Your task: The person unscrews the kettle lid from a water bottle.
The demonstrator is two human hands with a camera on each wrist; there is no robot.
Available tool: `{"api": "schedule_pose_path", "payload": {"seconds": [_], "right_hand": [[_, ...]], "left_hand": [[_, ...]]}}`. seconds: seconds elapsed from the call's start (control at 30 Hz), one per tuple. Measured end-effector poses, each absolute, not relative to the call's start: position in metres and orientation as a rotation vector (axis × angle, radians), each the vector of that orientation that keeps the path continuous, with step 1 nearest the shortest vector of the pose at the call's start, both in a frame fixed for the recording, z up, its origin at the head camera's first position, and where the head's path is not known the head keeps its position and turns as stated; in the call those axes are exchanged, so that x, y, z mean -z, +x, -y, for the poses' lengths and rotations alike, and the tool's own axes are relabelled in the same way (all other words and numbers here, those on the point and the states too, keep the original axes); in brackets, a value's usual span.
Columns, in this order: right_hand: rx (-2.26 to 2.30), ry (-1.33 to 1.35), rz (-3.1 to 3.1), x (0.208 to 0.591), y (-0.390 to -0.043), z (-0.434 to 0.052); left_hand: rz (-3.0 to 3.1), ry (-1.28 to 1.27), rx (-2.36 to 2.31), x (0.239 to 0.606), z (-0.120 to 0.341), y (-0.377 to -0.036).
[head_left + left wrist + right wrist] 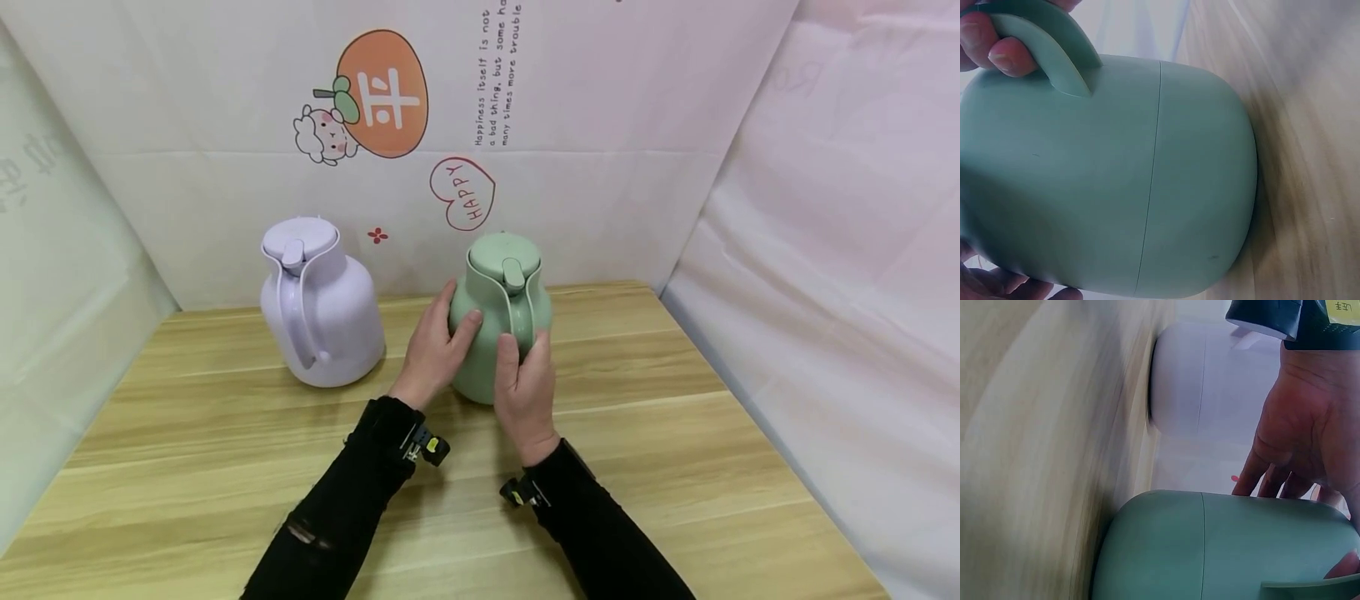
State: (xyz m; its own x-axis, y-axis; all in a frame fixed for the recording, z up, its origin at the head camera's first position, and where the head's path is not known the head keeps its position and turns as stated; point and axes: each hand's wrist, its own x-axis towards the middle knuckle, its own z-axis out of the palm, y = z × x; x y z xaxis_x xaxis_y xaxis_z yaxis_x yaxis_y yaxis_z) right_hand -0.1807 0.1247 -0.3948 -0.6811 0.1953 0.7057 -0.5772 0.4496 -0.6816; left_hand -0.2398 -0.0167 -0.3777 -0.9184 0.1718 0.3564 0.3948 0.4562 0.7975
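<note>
A green thermos jug (pixel 480 367) stands upright near the back of the wooden table, its handle turned toward me. My left hand (pixel 437 350) holds the jug's left side, thumb on the front and fingers reaching around its side. My right hand (pixel 527 392) grips the handle (pixel 522 321); in the left wrist view its fingertips (pixel 1013 56) show curled through the handle loop. The right wrist view shows the left hand's fingers (pixel 1250 475) against the jug's body. The far side of the jug is hidden.
A lilac thermos jug (pixel 345 325) of the same shape stands to the left, also on the wooden table (pixel 225 467). Behind is a white printed cloth (pixel 600 150), close to both jugs. White cloth also hangs at the left and right sides.
</note>
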Motion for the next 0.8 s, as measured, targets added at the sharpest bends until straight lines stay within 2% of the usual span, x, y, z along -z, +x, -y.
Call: {"api": "schedule_pose_path", "payload": {"seconds": [0.8], "right_hand": [[-1.302, 0.338, 1.951, 0.395, -0.158, -0.114]], "left_hand": [[2.430, -0.423, 1.429, 0.382, 0.025, -0.215]]}}
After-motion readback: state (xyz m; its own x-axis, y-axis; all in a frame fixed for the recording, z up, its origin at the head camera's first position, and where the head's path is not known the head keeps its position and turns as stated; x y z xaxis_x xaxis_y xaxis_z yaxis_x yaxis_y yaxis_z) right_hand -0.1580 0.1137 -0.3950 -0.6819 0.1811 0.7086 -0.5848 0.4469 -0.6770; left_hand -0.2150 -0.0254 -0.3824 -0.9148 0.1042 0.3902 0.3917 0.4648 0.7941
